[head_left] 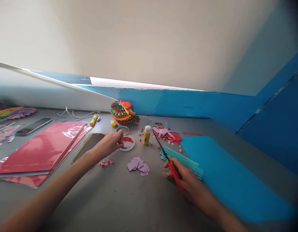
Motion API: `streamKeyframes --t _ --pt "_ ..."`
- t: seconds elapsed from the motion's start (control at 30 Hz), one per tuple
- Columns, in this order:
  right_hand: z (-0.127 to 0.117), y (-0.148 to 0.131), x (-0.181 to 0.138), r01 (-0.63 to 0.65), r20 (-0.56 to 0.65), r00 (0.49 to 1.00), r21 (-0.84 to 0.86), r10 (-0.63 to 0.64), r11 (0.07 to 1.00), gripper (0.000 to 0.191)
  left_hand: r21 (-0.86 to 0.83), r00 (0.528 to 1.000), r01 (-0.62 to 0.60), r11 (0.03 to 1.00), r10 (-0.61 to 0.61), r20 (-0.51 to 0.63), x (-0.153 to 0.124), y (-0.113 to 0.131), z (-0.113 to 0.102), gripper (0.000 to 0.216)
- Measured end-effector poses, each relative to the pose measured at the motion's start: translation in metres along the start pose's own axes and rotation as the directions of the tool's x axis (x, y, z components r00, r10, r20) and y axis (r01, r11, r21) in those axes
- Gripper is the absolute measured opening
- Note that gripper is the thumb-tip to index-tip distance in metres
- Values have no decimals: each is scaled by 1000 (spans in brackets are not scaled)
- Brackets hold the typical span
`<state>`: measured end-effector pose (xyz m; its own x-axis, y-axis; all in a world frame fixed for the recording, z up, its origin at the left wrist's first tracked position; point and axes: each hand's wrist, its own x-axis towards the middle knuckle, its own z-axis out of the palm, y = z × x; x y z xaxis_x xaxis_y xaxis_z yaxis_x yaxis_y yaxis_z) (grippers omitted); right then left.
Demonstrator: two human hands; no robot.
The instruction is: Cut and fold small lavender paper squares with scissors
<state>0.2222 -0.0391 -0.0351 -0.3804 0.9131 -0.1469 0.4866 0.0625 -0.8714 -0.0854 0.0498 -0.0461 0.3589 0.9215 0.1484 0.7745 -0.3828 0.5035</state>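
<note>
My right hand (185, 180) is closed round the red handles of a pair of scissors (173, 172), whose dark blades point up and away to the left. Beneath the blades lie strips of turquoise paper (185, 158). With fingers pinched together, my left hand (115, 140) hovers at the edge of a white ring (133, 146) that holds small red and purple paper pieces. Whatever those fingers may hold is hidden. Cut purple paper squares (139, 166) lie in front of the ring, and folded pink pieces (106, 162) sit to their left. A glue stick (146, 135) stands upright between my hands.
Pink-red paper packs (40, 148) and phones (34, 126) lie at left, near a yellow glue stick (93, 120). Folded paper rosettes (121, 111) stand against the blue wall. Paper scraps (171, 135) lie behind the scissors. A large blue sheet (226, 174) covers the right side.
</note>
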Motion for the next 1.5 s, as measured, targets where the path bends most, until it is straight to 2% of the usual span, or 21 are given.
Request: streamKeyframes --t 0.1,0.13,0.23,0.27,0.33,0.4,0.47,0.57,0.83,0.97,1.1,1.17,1.23,1.3,1.37,1.5 --pt "-3 6 2 7 -40 999 -257 -18 966 19 4 1000 -21 1000 20 23 -2 3 -6 12" --pt "-3 9 2 -1 -71 997 -387 -28 922 20 5 999 -26 1000 26 24 -2 4 -8 10" --pt "-3 16 4 -83 -136 991 -715 -21 694 20 -3 998 -45 999 45 33 -3 12 -9 5" --pt "-3 19 4 -107 -142 990 -765 -4 635 22 -12 997 -57 998 58 56 -3 16 -8 7" --pt "-4 23 3 -144 -150 988 -800 38 583 24 -51 983 -94 994 101 151 -6 26 -3 12" --pt "-7 26 1 -155 -157 986 -799 46 582 26 -104 951 -127 986 151 270 -11 36 4 18" --pt "-11 29 -2 -144 -158 987 -796 28 588 28 -127 928 -135 983 170 332 -16 44 9 24" --pt "-17 32 -6 -66 -118 992 -780 -43 622 31 -109 927 -118 987 149 346 -22 47 13 22" --pt "-23 33 -16 66 -76 981 -740 -180 669 16 -65 906 -76 995 96 411 -21 39 5 18" --pt "-33 33 -19 85 -23 990 -705 -142 704 15 -66 903 -102 993 121 412 -19 38 2 19" --pt "-47 29 -16 34 24 999 -664 -25 747 27 -79 926 -123 989 143 349 -15 44 -7 17" --pt "-49 22 -12 -2 4 1000 -629 6 778 31 -98 939 -130 987 154 307 -14 49 -10 19" --pt "-43 13 -8 37 -31 997 -569 -67 821 31 -198 941 -118 973 173 290 -15 54 -7 21" --pt "-30 2 -4 199 -33 970 -457 -240 867 21 -435 934 -36 900 186 306 -19 59 3 22" --pt "-13 -7 -1 335 -6 934 -342 -359 878 18 -603 930 60 795 175 323 -25 63 16 32" --pt "18 -12 6 455 80 890 -196 -449 869 28 -725 921 171 668 152 358 -39 66 38 36"
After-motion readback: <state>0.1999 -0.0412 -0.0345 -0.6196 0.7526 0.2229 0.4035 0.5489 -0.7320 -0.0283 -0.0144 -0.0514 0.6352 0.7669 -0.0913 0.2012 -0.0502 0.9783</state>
